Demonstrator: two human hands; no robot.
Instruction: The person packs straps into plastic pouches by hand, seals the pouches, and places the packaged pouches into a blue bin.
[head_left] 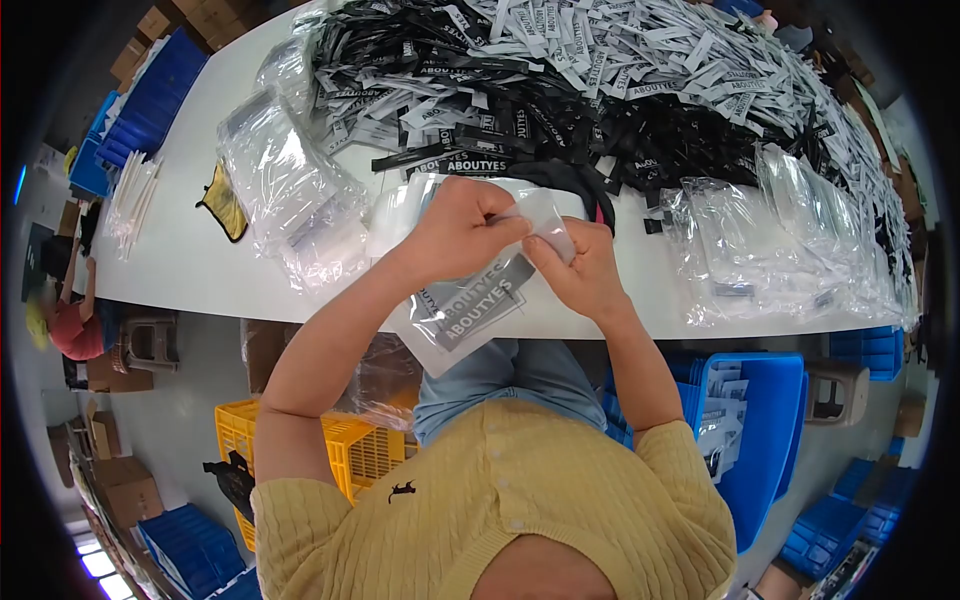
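Both hands meet over the near edge of the table, pinching the top end of a clear plastic bag [425, 345]. Inside the bag lie grey printed labels [478, 305] reading "ABOUTYES". My left hand [462, 228] is closed on the bag's upper edge, thumb against the fingers. My right hand [582, 264] grips the same edge just to the right, its thumb close to the left one. The bag hangs tilted down to the left, its lower end over my lap. Behind my hands sit a white stack, partly hidden, and a dark cloth item [570, 182].
A large heap of black and white label strips [600, 80] covers the back of the table [180, 240]. Stacks of clear bags lie left [285, 165] and right [760, 235]. A blue bin [760, 440] with filled bags and a yellow crate [355, 455] stand below. Another person [80, 325] works far left.
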